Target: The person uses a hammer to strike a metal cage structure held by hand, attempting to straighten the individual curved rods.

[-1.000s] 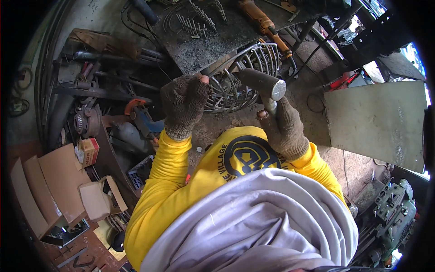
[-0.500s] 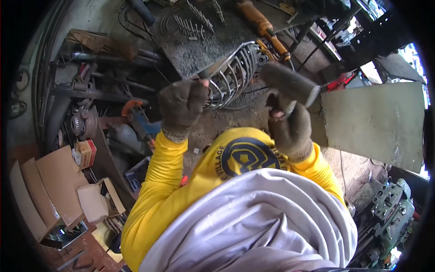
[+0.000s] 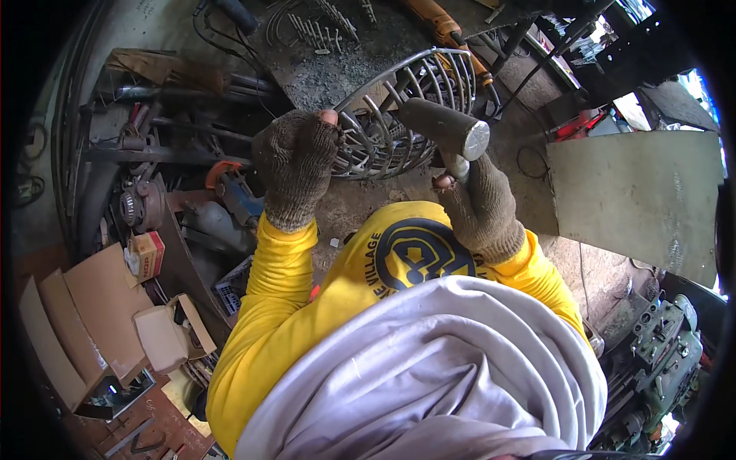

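A basket-like cage of bent metal rods (image 3: 376, 157) is tilted in front of me, against the near edge of the workbench (image 3: 303, 80). My left hand (image 3: 297, 165), in a brown knit glove with bare fingertips, is closed on the cage's left end. In my right hand (image 3: 487, 207), gloved the same way, is a hammer (image 3: 441, 126), gripped by its handle close under the head. The heavy metal head hangs over the cage's near right side. From this angle I cannot tell whether it touches the rods.
On the bench stand several thin metal pieces (image 3: 314, 34), with an orange power tool (image 3: 433, 19) beyond. A pale sheet panel (image 3: 629, 199) leans at right, above a green machine (image 3: 659, 345). Cardboard boxes (image 3: 100, 314) and a blue-and-orange tool (image 3: 241, 195) lie at left.
The hammer has swung left and down over the cage, its round face now turned toward me. The cage sits higher and further right in view. My left hand keeps its grip.
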### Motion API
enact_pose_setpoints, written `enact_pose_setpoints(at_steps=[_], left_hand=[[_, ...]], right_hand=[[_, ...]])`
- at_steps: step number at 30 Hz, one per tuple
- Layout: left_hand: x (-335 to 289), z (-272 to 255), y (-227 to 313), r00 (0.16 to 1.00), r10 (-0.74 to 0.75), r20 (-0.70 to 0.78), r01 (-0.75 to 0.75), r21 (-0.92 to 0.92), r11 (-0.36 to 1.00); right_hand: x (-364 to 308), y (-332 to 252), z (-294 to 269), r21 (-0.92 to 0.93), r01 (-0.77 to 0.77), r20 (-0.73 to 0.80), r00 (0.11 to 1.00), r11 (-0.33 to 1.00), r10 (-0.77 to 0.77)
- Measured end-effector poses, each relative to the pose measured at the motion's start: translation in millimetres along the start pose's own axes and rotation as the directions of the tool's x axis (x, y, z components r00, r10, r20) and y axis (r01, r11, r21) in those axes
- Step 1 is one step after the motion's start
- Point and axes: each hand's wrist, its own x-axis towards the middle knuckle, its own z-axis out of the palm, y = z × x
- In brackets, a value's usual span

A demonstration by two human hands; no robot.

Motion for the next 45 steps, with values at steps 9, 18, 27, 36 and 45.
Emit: enact_pose_setpoints(at_steps=[9,18,27,36,45], left_hand=[[-10,7,-9,0.993,-0.025,-0.113,0.016,-0.081,0.997],[-8,1,-19,0.908,-0.417,-0.035,0.377,-0.362,0.852],[-7,3,-16,0.924,-0.38,-0.038,0.359,-0.253,0.898],[-5,3,-3,0.899,-0.437,0.011,0.416,-0.331,0.847],[-8,8,-19,0.862,-0.505,0.048,0.445,-0.551,0.706]], right_hand=[[-5,5,-2,0.203,-0.058,-0.013,0.998,0.977,0.062],[-7,9,-4,0.622,-0.125,-0.087,0.97,0.773,0.227],[-5,19,-3,0.591,-0.176,-0.12,0.946,0.787,0.301],[-3,17,-6,0.586,-0.203,-0.128,0.933,0.785,0.337],[2,44,-6,0.524,-0.145,-0.226,0.926,0.839,0.302]])
